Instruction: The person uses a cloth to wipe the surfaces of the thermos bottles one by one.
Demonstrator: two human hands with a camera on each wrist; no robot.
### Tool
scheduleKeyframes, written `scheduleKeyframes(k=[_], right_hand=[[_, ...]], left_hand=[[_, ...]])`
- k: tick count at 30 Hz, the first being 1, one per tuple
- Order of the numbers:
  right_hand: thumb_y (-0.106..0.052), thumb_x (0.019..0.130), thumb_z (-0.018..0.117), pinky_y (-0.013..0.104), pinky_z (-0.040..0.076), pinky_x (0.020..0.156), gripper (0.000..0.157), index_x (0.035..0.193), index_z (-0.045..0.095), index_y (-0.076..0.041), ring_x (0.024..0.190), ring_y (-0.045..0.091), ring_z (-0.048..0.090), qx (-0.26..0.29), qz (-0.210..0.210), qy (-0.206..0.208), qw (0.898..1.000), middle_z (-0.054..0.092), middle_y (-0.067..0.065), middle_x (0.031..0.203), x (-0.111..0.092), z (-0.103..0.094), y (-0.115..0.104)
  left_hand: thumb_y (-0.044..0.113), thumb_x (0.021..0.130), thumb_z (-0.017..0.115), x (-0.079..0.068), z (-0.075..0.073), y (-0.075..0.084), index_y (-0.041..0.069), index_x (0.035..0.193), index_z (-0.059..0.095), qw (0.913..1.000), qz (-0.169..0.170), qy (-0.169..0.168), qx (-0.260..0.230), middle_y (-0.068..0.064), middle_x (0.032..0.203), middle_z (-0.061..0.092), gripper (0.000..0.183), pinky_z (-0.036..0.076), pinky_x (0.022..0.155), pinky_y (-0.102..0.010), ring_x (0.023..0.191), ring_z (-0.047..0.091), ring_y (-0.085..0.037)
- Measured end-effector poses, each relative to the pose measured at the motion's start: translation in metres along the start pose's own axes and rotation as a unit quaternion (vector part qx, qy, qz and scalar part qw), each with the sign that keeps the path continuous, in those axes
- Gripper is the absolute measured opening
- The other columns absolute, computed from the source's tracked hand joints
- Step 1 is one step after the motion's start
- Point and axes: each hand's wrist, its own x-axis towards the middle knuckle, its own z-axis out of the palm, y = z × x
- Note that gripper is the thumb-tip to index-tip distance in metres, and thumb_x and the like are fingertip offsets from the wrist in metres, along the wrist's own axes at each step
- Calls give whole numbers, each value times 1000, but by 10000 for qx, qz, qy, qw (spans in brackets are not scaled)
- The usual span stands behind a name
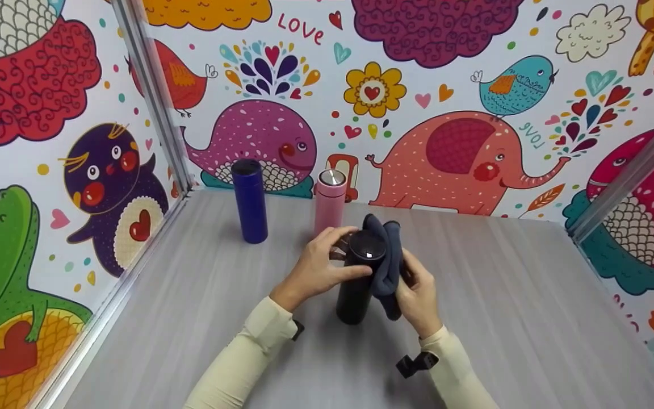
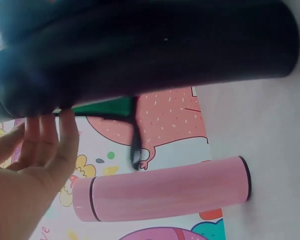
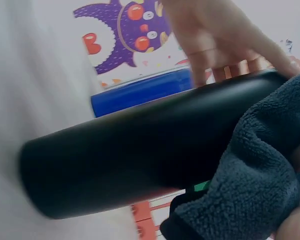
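Observation:
A black thermos flask (image 1: 353, 298) stands on the table in front of the person, leaning slightly in the head view. My left hand (image 1: 318, 266) grips it near the lid, thumb on the near side and fingers round the far side. A folded dark grey cloth (image 1: 388, 272) is held in my right hand (image 1: 419, 294) against the flask's upper right side. In the right wrist view the fuzzy cloth (image 3: 250, 175) overlaps the upper part of the flask (image 3: 125, 155). The cloth hides part of the right fingers.
Behind the hands stands a pink flask (image 1: 330, 207) with a shiny lid, partly hidden by the left hand. Further left is a blue flask (image 1: 251, 207). Printed cartoon walls enclose the grey table (image 1: 508, 307) at the back and sides, with metal corner posts (image 1: 159, 102).

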Motion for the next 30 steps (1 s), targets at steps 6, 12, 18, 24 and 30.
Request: scheduleKeyframes(k=[6,12,18,24,30], right_hand=[[15,90,64,26,55,86,39,128,61,9,102,17,64,117,576,-76,9982,67,20,114,-24,4,21],[17,90,62,23,51,90,40,129,56,15,107,10,61,-10,979,-299,9947,64,25,116,-39,8,30],[18,89,63,20,50,90,37,125,57,19,107,7,60,-371,977,-385,9938,64,29,114,-39,11,16],[20,88,62,20,51,88,38,125,57,19,105,8,61,-257,1075,-188,9937,64,30,114,-37,11,18],[19,88,62,23,53,87,40,128,58,15,103,12,63,99,790,-3,9968,65,25,115,-24,4,24]], left_hand=[[34,81,86,-1,-2,-2,17,137,56,9976,5,-131,-682,1,122,65,67,54,92,-30,108,64,-13],[33,89,78,-3,-5,-5,15,148,50,9972,-67,-398,-628,2,141,57,67,51,97,-33,119,60,-14],[46,86,78,-3,1,0,14,149,48,9999,-99,-63,-101,0,137,57,77,53,95,-36,120,57,-13],[53,80,81,-2,12,5,15,145,54,9985,-179,484,187,-2,123,55,81,54,92,-31,112,56,-13],[44,81,83,-3,11,5,14,144,51,9987,-346,348,-138,-2,125,58,77,53,94,-33,113,57,-16]])
